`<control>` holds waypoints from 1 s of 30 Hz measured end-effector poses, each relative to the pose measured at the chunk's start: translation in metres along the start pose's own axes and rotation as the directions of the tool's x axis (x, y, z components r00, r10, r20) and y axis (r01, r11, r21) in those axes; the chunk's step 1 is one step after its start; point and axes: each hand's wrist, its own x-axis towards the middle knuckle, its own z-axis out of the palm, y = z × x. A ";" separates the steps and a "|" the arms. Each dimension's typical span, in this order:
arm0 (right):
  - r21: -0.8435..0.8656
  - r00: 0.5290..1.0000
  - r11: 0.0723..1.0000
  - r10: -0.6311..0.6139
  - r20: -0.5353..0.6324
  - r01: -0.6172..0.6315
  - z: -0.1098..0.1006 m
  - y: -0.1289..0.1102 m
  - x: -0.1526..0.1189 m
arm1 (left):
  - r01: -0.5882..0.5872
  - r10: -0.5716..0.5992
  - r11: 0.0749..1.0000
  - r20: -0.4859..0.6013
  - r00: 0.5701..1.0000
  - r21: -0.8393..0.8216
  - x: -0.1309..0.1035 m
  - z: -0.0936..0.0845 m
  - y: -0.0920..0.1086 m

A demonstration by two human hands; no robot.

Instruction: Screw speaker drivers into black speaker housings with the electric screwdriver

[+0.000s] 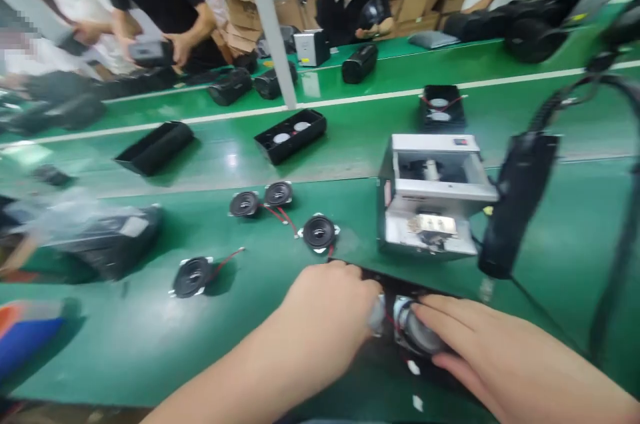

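A long black speaker housing (400, 283) lies in front of me at the near edge of the bench. My left hand (330, 321) is closed over its left end, partly covering one speaker driver (377, 317); its fingertips are hidden. My right hand (480, 334) grips a second speaker driver (423, 334) inside the housing, fingers on top and thumb on the near side. The driver sits magnet side up. Red wires and a white connector (413, 367) show between the hands.
Loose speaker drivers (320, 233) with red wires lie beyond and left. A grey metal machine (435, 197) and a black cylinder (520, 204) stand at right. Black housings (293, 134) sit on the green conveyor (220, 144). A bagged black item (115, 237) is left; people work opposite.
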 end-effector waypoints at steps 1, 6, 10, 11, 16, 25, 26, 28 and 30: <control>-0.026 0.999 1.000 0.016 0.032 -0.015 -0.006 -0.005 0.005 | -0.004 0.004 1.000 -0.011 1.000 -0.010 0.001 0.001 -0.003; -0.102 0.994 0.992 0.083 0.073 -0.075 -0.016 -0.015 0.015 | 0.007 -0.008 0.999 -0.009 1.000 -0.034 0.005 0.008 -0.012; -0.108 0.999 0.994 0.037 0.026 -0.034 -0.019 -0.016 0.020 | 0.025 -0.024 0.999 0.032 0.999 -0.026 0.006 0.008 -0.013; -0.105 0.999 0.994 0.029 0.015 -0.028 -0.020 -0.016 0.021 | 0.028 -0.027 0.999 0.039 0.999 -0.024 0.006 0.007 -0.012; -0.096 1.000 0.995 0.026 -0.010 -0.027 -0.020 -0.016 0.023 | 0.014 -0.014 1.000 0.046 0.999 0.008 0.006 0.009 -0.012; -0.093 1.000 0.995 0.022 -0.002 -0.022 -0.016 -0.015 0.011 | -0.001 0.001 1.000 0.000 1.000 0.005 0.004 0.014 -0.017; -0.084 0.999 0.996 0.014 -0.052 -0.018 -0.020 -0.013 0.008 | 0.003 -0.003 1.000 -0.002 1.000 0.004 0.004 0.014 -0.018; -0.065 0.966 0.997 0.032 -0.258 -0.050 -0.026 -0.006 0.002 | 0.013 -0.013 1.000 0.000 1.000 0.005 0.004 0.013 -0.019; -0.055 0.813 0.984 0.110 -0.572 -0.172 -0.027 0.005 0.001 | 0.026 -0.026 1.000 0.007 1.000 0.008 0.004 0.013 -0.019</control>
